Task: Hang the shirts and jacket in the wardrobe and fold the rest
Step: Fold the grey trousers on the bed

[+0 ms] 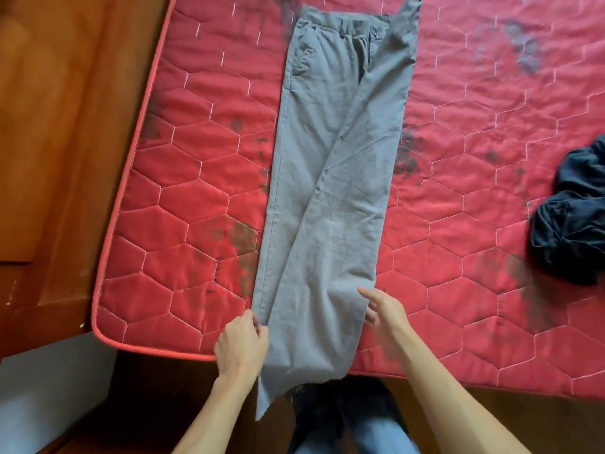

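Grey trousers (330,178) lie lengthwise on the red quilted mattress (196,198), waistband at the far end, one leg folded over the other. The cuffs hang over the near mattress edge. My left hand (242,345) pinches the left edge of the trouser legs near the cuffs. On the right side of the legs, my right hand (383,309) rests with straight fingers, touching the fabric.
A crumpled dark navy garment (573,217) lies at the mattress's right side. Reddish-brown wooden furniture (65,126) runs along the left of the bed. The mattress has dark stains. The person's jeans-clad legs stand at the near edge.
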`<state>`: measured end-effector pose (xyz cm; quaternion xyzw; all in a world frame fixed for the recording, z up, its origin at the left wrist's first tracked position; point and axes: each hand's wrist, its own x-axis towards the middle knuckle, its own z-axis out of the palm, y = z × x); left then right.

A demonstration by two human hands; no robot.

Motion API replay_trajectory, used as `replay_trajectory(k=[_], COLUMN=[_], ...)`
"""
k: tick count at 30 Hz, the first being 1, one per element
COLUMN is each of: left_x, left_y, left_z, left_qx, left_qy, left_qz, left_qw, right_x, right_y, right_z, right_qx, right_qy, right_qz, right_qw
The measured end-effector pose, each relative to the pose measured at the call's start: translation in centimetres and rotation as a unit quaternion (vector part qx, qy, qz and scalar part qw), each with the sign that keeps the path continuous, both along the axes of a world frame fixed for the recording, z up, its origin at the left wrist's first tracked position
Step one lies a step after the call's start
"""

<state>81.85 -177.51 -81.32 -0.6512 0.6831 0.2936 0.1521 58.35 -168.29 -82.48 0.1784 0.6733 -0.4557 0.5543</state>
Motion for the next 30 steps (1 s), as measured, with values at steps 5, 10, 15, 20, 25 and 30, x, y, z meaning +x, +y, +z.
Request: replay_trajectory(k=[5, 10, 15, 20, 25, 30], left_x=[-7.7, -15.8, -23.8, -31.4, -36.2, -34.4], left_y=[-5.3, -10.1, -15.9, -21.7, -26.3, -29.1], left_z=[-0.8, -1.4, -2.5, -1.7, -2.1, -2.1], left_qx=[0.064, 0.088, 0.078, 0.039, 0.036, 0.007], left_qy=[0.152, 0.165, 0.178, 0.234, 0.281, 0.332], left_qz=[0.068, 0.055, 0.02, 0.019, 0.014, 0.053], left_qw=[0.984, 0.981, 0.981, 0.971, 0.959, 0.942], right_x=[-3.3, -7.8, -13.8, -16.5, -16.1, -16.1], right_y=[-2.2, -4.0, -8.4, -12.5, -13.3, -13.7], right_z=[-0.5, -1.2, -1.4, -2.5, -2.7, -2.2], right_qx=[-0.012, -0.014, -0.015, 0.001, -0.091, -0.145], right_qy=[-0.063, -0.083, -0.135, -0.206, -0.266, -0.298], right_qz=[-0.127, -0.161, -0.074, 0.028, -0.048, -0.074], right_qw=[0.99, 0.983, 0.988, 0.978, 0.959, 0.941])
